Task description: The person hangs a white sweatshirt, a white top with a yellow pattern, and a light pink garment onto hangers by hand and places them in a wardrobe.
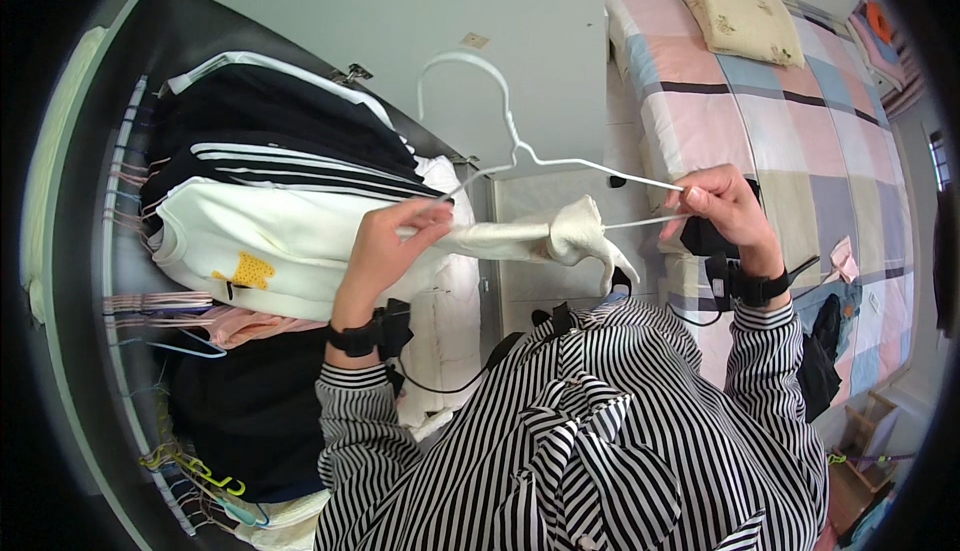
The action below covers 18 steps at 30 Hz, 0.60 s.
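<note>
Between my hands is a white wire hanger (pixel 596 166), its hook towards the wardrobe door. A white garment (pixel 517 242) hangs folded over the hanger's lower bar, with one loose end dangling near my striped top. My left hand (pixel 394 243) pinches the hanger's left corner and the edge of the garment. At the opposite corner, my right hand (pixel 716 202) grips the bare wire between thumb and fingers. Past my left hand, a white sweatshirt (pixel 292 224) with a yellow patch hangs among the clothes.
On the left, a wardrobe rail (pixel 120 213) carries several hangers with dark, white and pink clothes. A grey-green door panel (pixel 525 10) stands ahead. To the right, a bed with a checked cover (pixel 765 123) holds a folded beige quilt (pixel 739 14), jeans (pixel 832 311) and a pink cloth (pixel 843 260).
</note>
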Motion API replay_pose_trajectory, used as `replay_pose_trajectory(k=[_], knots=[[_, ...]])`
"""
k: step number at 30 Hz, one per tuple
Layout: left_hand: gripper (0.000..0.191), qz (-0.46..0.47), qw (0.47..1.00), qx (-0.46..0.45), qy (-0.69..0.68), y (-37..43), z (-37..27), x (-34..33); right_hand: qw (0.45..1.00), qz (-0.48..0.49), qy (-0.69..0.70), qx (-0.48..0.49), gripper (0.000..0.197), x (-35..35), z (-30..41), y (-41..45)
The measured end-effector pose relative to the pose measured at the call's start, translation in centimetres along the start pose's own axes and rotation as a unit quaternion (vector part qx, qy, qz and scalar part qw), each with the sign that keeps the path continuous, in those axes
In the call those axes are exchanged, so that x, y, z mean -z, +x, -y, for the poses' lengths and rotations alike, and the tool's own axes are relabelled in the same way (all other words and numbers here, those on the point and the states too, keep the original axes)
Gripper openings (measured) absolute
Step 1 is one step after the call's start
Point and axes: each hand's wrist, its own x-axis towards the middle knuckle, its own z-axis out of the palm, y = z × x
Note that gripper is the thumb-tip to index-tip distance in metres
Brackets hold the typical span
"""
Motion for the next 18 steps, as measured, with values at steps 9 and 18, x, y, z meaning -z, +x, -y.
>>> replay_pose_trajectory(k=[9, 18], knots=[[0.04, 0.181, 0.954, 0.027, -0.239, -0.3, -0.2, -2.0, 0.987, -0.151, 0.043, -0.011, 0.035, 2.2, -1.7, 2.6], [0.036, 0.087, 0.948, 0.019, -0.307, -0.8, 0.4, -6.7, 0.971, -0.234, -0.028, 0.041, 0.033, -4.9, -8.8, 3.3]])
